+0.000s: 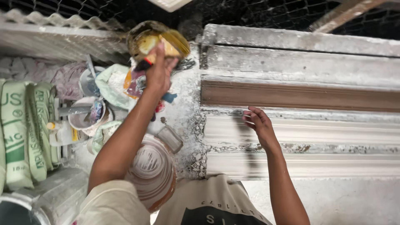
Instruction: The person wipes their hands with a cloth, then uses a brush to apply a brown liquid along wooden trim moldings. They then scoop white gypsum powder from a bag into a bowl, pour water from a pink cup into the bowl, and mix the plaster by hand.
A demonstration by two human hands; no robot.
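Observation:
My left hand (pixel 158 71) is raised and grips the dark handle of a brush (pixel 145 63) whose head dips into a round bowl (pixel 155 38) of yellowish liquid. My right hand (pixel 258 125) rests empty with curled fingers on a long white moulding form (pixel 300 133) caked with plaster. A brown strip (pixel 300 96) runs along the form just above that hand.
Green and white sacks (pixel 25 129) lie at the left. Plaster-smeared tubs (pixel 85 114), rags and a plastic bag (pixel 111 85) crowd the area beside them. A ribbed white bucket (pixel 152 171) stands under my left arm. Wire mesh (pixel 258 12) runs along the back.

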